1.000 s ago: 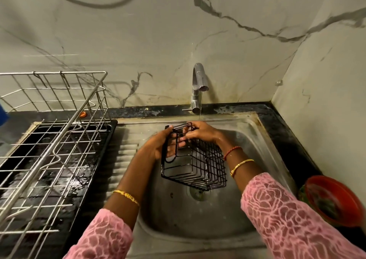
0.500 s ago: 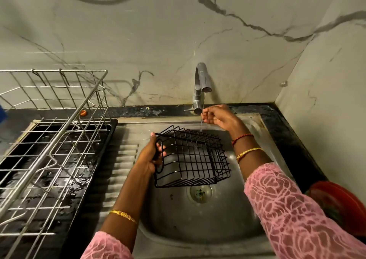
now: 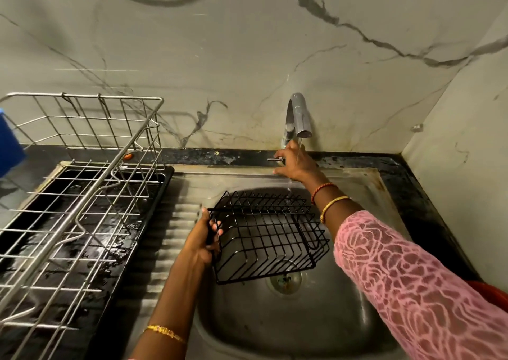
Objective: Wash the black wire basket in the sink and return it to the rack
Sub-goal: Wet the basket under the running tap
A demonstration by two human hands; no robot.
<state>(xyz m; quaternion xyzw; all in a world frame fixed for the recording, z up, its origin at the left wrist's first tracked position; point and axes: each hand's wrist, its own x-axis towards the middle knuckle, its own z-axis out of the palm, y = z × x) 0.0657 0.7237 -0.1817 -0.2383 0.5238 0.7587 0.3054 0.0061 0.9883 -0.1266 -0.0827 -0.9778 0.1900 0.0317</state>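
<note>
Black wire makes up the small rectangular basket (image 3: 268,238), which hangs tilted over the bowl of the stainless steel sink (image 3: 275,326), just above the round drain (image 3: 286,280), and carries nothing inside. The left hand (image 3: 204,238) grips the basket's left end, fingers curled round the wires. The right hand (image 3: 295,164) reaches behind the basket to the thin lever (image 3: 275,159) at the foot of the grey curved tap (image 3: 298,117); its fingers touch or pinch the lever, though how firmly I cannot tell. A thin stream of water (image 3: 291,178) falls from the spout onto the basket's rear edge. The step in hand looks like adjusting the flow for rinsing. The next move likely calls for turning the basket under the stream so every side is wetted, then lifting it left of the sink to the silver wire dish rack (image 3: 82,194). That rack holds no dishes in view and stands in a wet black drip tray (image 3: 154,222) on the tabletop.
</note>
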